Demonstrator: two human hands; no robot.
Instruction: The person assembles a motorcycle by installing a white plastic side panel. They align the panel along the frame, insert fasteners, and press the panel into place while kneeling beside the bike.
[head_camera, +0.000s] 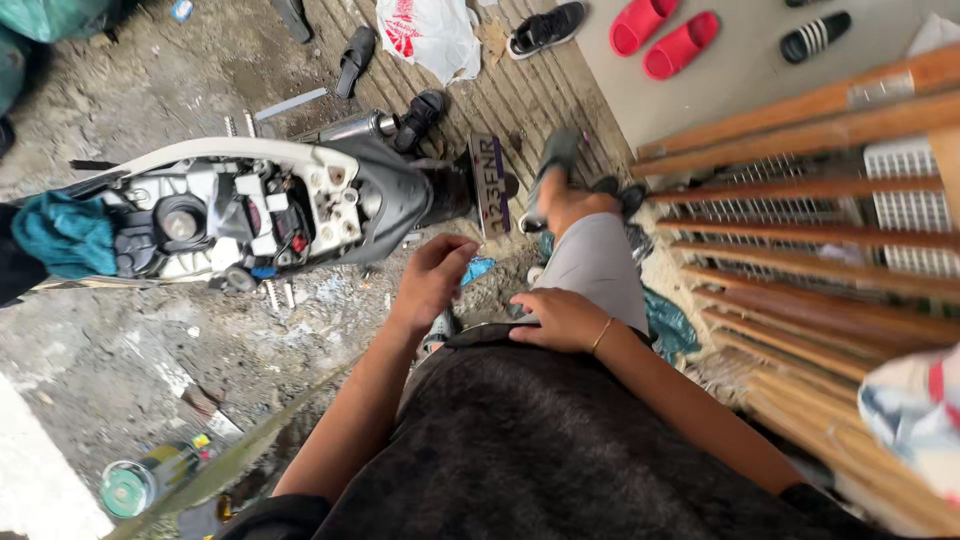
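Your left hand (432, 280) hangs loosely curled, empty; right hand (560, 318) flat on thigh; scooter (290, 205) at 10 o'clock—loose sandals (355, 58) could trip you.

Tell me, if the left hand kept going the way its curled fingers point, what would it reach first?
Probably the licence plate at the tail of the opened scooter. The left hand hangs empty just short of it, though depth is hard to judge from above.

Footwear: red slides (665, 32), black sneaker (546, 27), black sandals (356, 58).
Bag: white plastic bag (432, 32).
Rack: wooden slats (820, 215).
Ground: green bottle (150, 478), teal cloth (65, 233).
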